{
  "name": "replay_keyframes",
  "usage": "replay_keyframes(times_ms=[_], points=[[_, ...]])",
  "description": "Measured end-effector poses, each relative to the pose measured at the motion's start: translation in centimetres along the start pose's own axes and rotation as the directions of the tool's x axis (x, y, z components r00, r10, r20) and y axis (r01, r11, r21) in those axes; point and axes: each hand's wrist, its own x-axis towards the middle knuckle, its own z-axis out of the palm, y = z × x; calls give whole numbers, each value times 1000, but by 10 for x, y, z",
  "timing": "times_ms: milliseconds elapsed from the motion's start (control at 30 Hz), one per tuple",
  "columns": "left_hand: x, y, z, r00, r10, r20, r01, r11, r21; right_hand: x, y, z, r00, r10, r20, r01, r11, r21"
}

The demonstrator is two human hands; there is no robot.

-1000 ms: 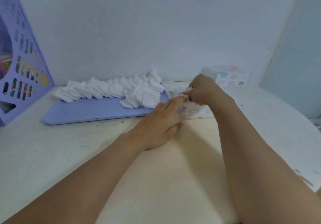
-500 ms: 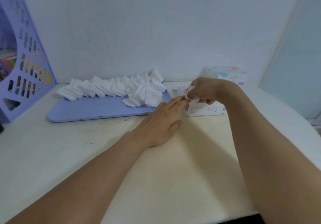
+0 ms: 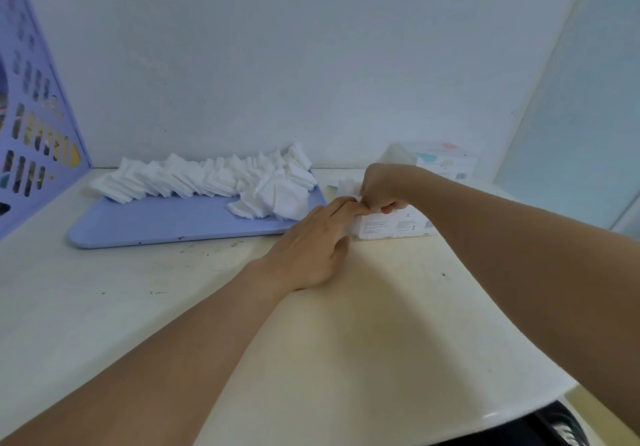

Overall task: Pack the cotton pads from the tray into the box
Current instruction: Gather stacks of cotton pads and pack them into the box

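Right hand: the right hand (image 3: 382, 187) is curled over the near left corner of the box (image 3: 394, 226), fingers bent down, pinching a small white cotton pad (image 3: 348, 186) between thumb and fingertips at the box's top edge
Left hand: the left hand (image 3: 311, 251) lies palm down on the table (image 3: 363, 324), fingers straight and relaxed, their tips touching the left end of the box just under the right hand; it holds nothing
Box: a low white box with small print on its near face, standing on the table just right of the tray (image 3: 166, 220); whether its top is open cannot be told, the right hand hides it
Cotton pads: a long overlapping row of square white pads (image 3: 207, 179) lies along the far side of the tray, heaped thicker at the right end
Tray: flat, lilac-blue, its near half bare
Far right: a second pack (image 3: 446, 163) with pastel print stands against the wall behind the box
Far left: a purple perforated file holder (image 3: 31, 127) stands at the table's edge
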Motion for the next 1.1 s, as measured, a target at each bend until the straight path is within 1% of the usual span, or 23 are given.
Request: replay_keyframes(times_ms=[33, 100, 300, 400, 467, 500, 533, 567, 600, 633, 667, 700, 733, 767, 800, 833, 867, 900, 933, 967, 1033, 1100], points=[[1, 0, 1, 1000, 15, -8, -14, 1000, 12, 1, -2, 2, 1000, 1, -31, -3, 997, -82], [0, 0, 1, 999, 38, -16, -38, 999, 25, 1, -6, 3, 992, -13, -122, -9, 983, -182], [-3, 0, 1, 998, 55, -24, -54, 997, 46, 1, -10, -3, 981, -18, -192, -59, 919, -389], [-1, -2, 2, 997, 67, -38, -65, 997, 39, 5, -6, 4, 970, -30, -240, -58, 935, -350], [-2, -3, 3, 997, 70, -32, -70, 997, 22, 4, -5, 7, 973, -22, -231, -50, 952, -302], [-3, -2, 3, 996, 78, -31, -79, 997, -8, 2, -5, 5, 982, -12, -190, -41, 961, -273], [-2, 0, 1, 996, 81, -39, -83, 994, -74, -1, -3, -1, 992, 0, -124, -30, 971, -239], [-3, 2, -4, 996, 58, -61, -68, 982, -175, -6, -2, -10, 998, 11, -54, -22, 980, -198], [-2, 2, -12, 990, 22, -136, -57, 964, -259, -12, -1, -20, 1000, -3, -26, -1, 989, -151], [-2, -1, -23, 959, -36, -280, -50, 954, -294, -19, -4, -32, 997, -42, -71, 35, 995, -97], [0, -7, -34, 883, -116, -456, -16, 961, -276, -23, -8, -43, 974, -92, -206, 87, 996, -32], [-1, -19, -46, 773, -217, -597, 73, 964, -256, -25, -17, -48, 922, -147, -358, 178, 982, 57], [-3, -34, -58, 667, -339, -664, 215, 940, -263, -25, -29, -49, 875, -182, -448, 283, 944, 169], [-7, -48, -68, 601, -487, -634, 389, 871, -301, -28, -45, -44, 869, -210, -449, 360, 890, 281], [-12, -62, -76, 565, -643, -517, 566, 758, -324, -26, -61, -34, 888, -245, -389, 387, 855, 345], [-18, -75, -79, 534, -765, -360, 710, 637, -300, -21, -74, -20, 907, -278, -317, 383, 858, 341], [-22, -83, -80, 509, -833, -219, 791, 553, -262, -13, -84, -5, 916, -298, -270, 371, 884, 283], [-24, -87, -80, 506, -854, -119, 817, 519, -252, -4, -91, 8, 919, -311, -241, 361, 910, 205], [-22, -90, -77, 525, -849, -66, 805, 520, -286, 6, -92, 20, 921, -321, -222, 356, 924, 140], [-19, -95, -76, 548, -835, -48, 781, 531, -327, 14, -95, 28, 925, -330, -188, 358, 923, 139], [-12, -103, -72, 594, -804, -30, 745, 563, -358, 26, -98, 39, 925, -354, -135, 377, 899, 224], [-9, -110, -69, 623, -782, 13, 723, 570, -391, 31, -98, 44, 910, -382, -159, 414, 845, 337]])
